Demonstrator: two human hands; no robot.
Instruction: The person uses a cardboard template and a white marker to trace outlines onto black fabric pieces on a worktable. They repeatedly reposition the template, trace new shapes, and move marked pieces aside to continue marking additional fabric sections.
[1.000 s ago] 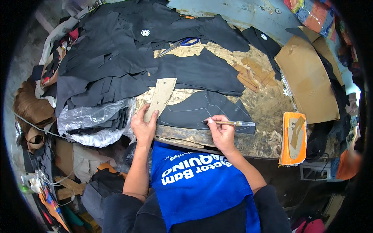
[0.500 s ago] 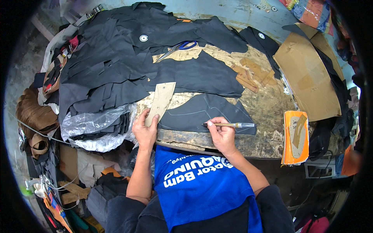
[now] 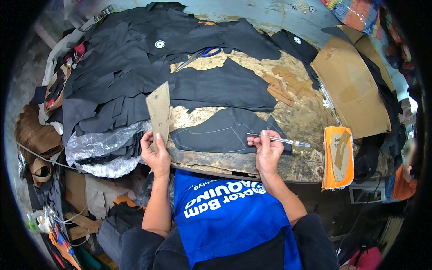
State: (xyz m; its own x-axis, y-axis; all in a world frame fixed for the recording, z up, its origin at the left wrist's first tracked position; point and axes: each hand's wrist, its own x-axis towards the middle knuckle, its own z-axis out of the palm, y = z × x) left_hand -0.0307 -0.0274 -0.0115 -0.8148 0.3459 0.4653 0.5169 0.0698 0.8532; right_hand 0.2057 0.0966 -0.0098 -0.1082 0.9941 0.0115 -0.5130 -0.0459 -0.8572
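In my left hand (image 3: pixel 156 153) I grip the lower end of a tan cardboard pattern piece (image 3: pixel 159 108), held tilted left of the nearest black piece of material. My right hand (image 3: pixel 269 153) holds a pen (image 3: pixel 288 141) with a clear barrel, its tip pointing left above that material. The black piece (image 3: pixel 216 135) lies flat along the table's near edge and bears pale drawn outlines. Behind it lies a second black piece (image 3: pixel 220 85), unmarked as far as I can see.
Blue-handled scissors (image 3: pixel 209 52) lie among black sheets (image 3: pixel 121 67) covering the table's left. Brown pattern pieces (image 3: pixel 292 83), an orange pad (image 3: pixel 329 180) and a cardboard sheet (image 3: pixel 351 85) are to the right. A plastic-wrapped black stack (image 3: pixel 108 148) sits at the left edge.
My left hand has moved left with the pattern piece, lifting it off the marked black material and turning it. My right hand has shifted slightly right, the pen now tilted differently.
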